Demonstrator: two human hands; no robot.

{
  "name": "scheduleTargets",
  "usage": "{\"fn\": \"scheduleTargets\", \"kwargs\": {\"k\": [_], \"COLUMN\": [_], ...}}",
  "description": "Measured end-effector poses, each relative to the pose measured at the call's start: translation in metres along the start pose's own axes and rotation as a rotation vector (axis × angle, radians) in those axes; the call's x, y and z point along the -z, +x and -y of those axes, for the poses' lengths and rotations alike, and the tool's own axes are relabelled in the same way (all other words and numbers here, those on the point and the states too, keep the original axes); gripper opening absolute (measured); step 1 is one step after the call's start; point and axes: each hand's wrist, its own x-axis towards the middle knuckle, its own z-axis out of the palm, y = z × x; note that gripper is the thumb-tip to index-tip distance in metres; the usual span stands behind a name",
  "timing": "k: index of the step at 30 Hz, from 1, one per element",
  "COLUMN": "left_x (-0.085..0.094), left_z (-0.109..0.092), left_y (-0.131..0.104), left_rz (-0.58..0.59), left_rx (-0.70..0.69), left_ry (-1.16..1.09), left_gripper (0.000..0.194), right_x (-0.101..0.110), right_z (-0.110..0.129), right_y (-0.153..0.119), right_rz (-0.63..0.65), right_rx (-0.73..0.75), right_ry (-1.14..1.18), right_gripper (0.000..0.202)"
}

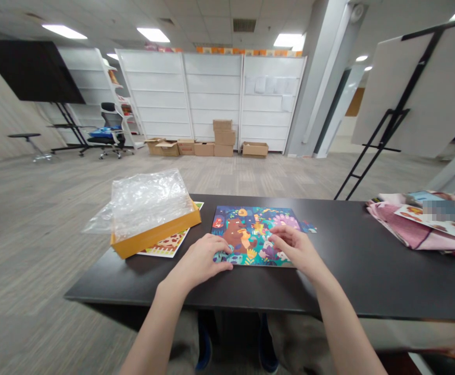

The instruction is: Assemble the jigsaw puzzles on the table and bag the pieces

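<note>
A colourful picture puzzle [247,234] with animals and plants lies flat on the black table [352,281]. My left hand [207,256] rests at its lower left corner, fingers apart, the thumb along the near edge. Over the right part of the picture is my right hand [294,247], its fingers curved and apart; nothing shows between them. A few small pieces [309,227] lie just past the puzzle's right edge.
A yellow box [157,234] with clear plastic wrap [149,198] sits at the table's left, over a printed sheet [175,244]. Pink cloths [399,221] and printed cards lie at the right. Cardboard boxes [223,138] stand by the far shelves.
</note>
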Motion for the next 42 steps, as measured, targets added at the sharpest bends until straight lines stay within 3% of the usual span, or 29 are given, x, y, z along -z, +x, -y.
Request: {"fn": "scheduleTargets", "kwargs": {"k": [9,15,17,20,23,25,27,31,33,42], "left_x": [-0.001,0.002,0.002,0.002,0.001,0.000,0.001,0.001,0.001,0.000], "left_z": [0.004,0.003,0.001,-0.002,-0.005,-0.007,-0.007,-0.005,-0.004,-0.008], "left_y": [0.002,0.001,0.000,0.000,0.002,0.003,0.004,0.005,0.005,0.006], "left_rz": [0.014,0.041,0.043,0.036,0.037,0.051,0.064,0.066,0.060,0.062], "left_rx": [-0.018,0.013,0.013,0.018,0.031,0.038,0.045,0.036,0.029,0.022], "left_ry": [0.040,0.069,0.079,0.091,0.104,0.111,0.115,0.119,0.123,0.171], "left_gripper": [0.024,0.024,0.025,0.031,0.035,0.033,0.032,0.032,0.032,0.031], "right_x": [0.007,0.036,0.055,0.090,0.120,0.129,0.130,0.120,0.116,0.116], "right_z": [0.002,0.004,0.000,-0.010,-0.023,-0.033,-0.043,-0.060,-0.065,-0.064], "right_y": [-0.002,-0.001,0.002,0.009,0.016,0.022,0.028,0.039,0.041,0.035], "right_rz": [0.015,-0.114,-0.212,-0.501,-0.720,-0.689,-0.563,-0.250,-0.173,-0.308], "right_rx": [0.038,0.041,0.035,0.021,-0.044,-0.098,-0.124,-0.022,0.006,-0.087], "right_ry": [-0.012,-0.068,-0.131,-0.299,-0.642,-0.842,-0.978,-1.108,-1.141,-1.209], "right_gripper": [0.037,0.042,0.041,0.036,0.028,0.027,0.030,0.033,0.035,0.032]}}
